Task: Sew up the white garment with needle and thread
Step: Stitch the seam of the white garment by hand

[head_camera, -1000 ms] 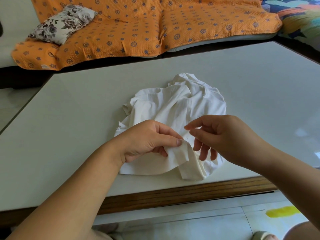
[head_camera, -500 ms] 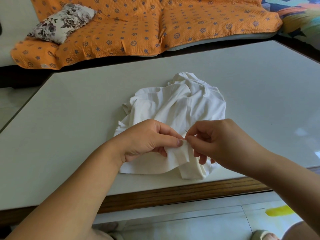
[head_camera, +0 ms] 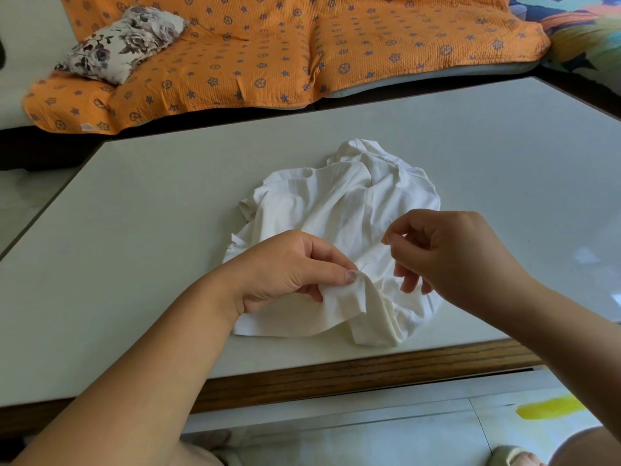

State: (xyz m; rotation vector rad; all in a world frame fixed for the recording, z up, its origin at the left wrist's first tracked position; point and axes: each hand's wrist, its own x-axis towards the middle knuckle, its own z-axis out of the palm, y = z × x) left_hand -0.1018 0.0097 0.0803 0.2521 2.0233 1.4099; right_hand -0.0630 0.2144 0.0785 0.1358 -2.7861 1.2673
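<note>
1. White garment (head_camera: pixel 336 210) is lying crumpled on the counter (head_camera: pixel 151 237), near the front edge.
2. A folded garment edge is being pinched by the left hand (head_camera: pixel 289 267), thumb on top.
3. Needle (head_camera: pixel 389 223) is being pinched by the right hand (head_camera: pixel 453 253) above the garment; only a thin dark tip is showing, pointing up and away.
4. Faint thread (head_camera: pixel 364 264) is showing just beside the left thumb; its full run cannot be traced.

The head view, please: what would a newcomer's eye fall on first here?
A crumpled white garment lies near the front edge of the pale table. The left hand pinches a fold of it; the right hand beside it pinches a barely visible needle. A bright orange cover lies behind the table.
</note>
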